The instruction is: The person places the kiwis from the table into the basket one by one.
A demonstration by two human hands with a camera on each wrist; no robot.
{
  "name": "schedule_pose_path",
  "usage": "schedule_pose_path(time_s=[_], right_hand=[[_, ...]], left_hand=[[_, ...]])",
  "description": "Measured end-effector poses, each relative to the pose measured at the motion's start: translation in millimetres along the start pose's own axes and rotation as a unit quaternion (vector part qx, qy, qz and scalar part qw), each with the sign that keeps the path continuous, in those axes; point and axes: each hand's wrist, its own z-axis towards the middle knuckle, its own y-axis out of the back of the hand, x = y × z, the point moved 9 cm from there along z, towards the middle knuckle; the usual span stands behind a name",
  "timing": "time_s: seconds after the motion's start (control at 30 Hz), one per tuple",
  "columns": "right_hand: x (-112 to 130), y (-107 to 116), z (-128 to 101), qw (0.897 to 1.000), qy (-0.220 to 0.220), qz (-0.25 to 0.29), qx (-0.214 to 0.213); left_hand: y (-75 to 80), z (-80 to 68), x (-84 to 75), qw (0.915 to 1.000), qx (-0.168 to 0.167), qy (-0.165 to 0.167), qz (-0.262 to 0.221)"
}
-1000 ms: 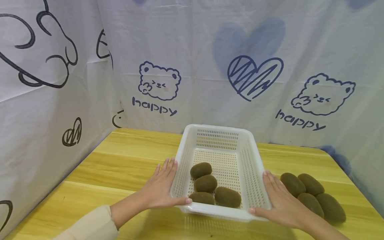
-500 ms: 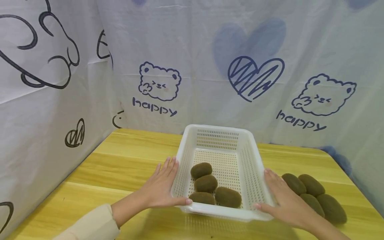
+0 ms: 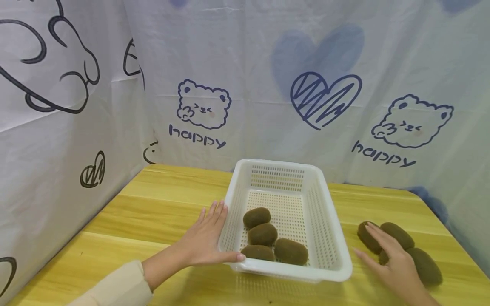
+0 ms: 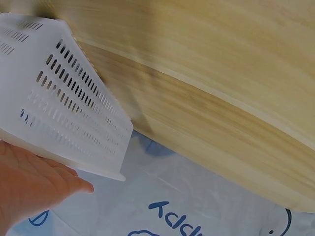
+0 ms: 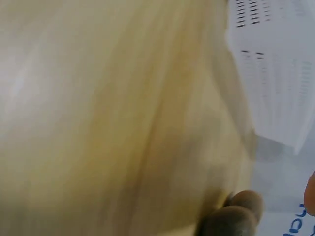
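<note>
A white slotted plastic basket [image 3: 328,238] stands on the wooden table [image 3: 153,212], and several brown kiwis [image 3: 263,233] lie in its near half. My left hand [image 3: 208,242] rests flat against the basket's left wall [image 4: 74,113], fingers straight, thumb along the near rim. My right hand [image 3: 386,259] lies to the right of the basket with straight fingers, over a loose group of kiwis [image 3: 425,265] on the table; its fingertips reach the nearest kiwi [image 3: 365,234]. The right wrist view is blurred and shows the basket [image 5: 280,73] and two kiwis [image 5: 236,214].
A white cloth printed with bears, hearts and "happy" [image 3: 197,136] hangs close behind and to the left of the table. The table's right corner [image 3: 421,195] lies just past the loose kiwis.
My right hand has left the basket's right wall and moved right onto the loose kiwis. The left hand and the basket have stayed put.
</note>
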Motion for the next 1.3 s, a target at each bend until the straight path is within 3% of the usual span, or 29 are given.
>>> schedule_pose_path(time_s=[0.1, 0.33, 0.57, 0.83, 0.97, 1.17, 1.3], right_hand=[[-8.9, 3.6, -8.5, 1.0, -0.013, -0.014, -0.025], [-32.2, 9.9, -24.4, 0.995, -0.081, -0.047, -0.038], [-66.9, -1.8, -38.8, 0.977, -0.185, -0.078, 0.068], [-67.6, 4.1, -45.4, 0.979, -0.191, -0.071, 0.03], [-77.6, -0.4, -47.5, 0.969, -0.225, -0.074, 0.066], [-99.0, -9.6, -54.4, 0.94, -0.301, -0.07, 0.144], [-103.9, -10.7, -56.8, 0.94, -0.302, -0.077, 0.141]], left_hand=[[-1.2, 0.6, -0.5, 1.0, 0.001, 0.001, -0.001], [-1.6, 1.4, -1.8, 1.0, 0.0, -0.002, 0.001], [-0.7, 0.9, -2.5, 0.9999, 0.007, -0.003, 0.011], [0.3, 0.4, -2.9, 0.9997, 0.017, -0.003, 0.018], [1.1, -0.4, -2.5, 0.9997, 0.017, -0.001, 0.019], [1.8, -1.9, -2.1, 0.9998, 0.015, -0.004, 0.014], [1.4, -2.0, -1.4, 0.9997, 0.017, -0.002, 0.016]])
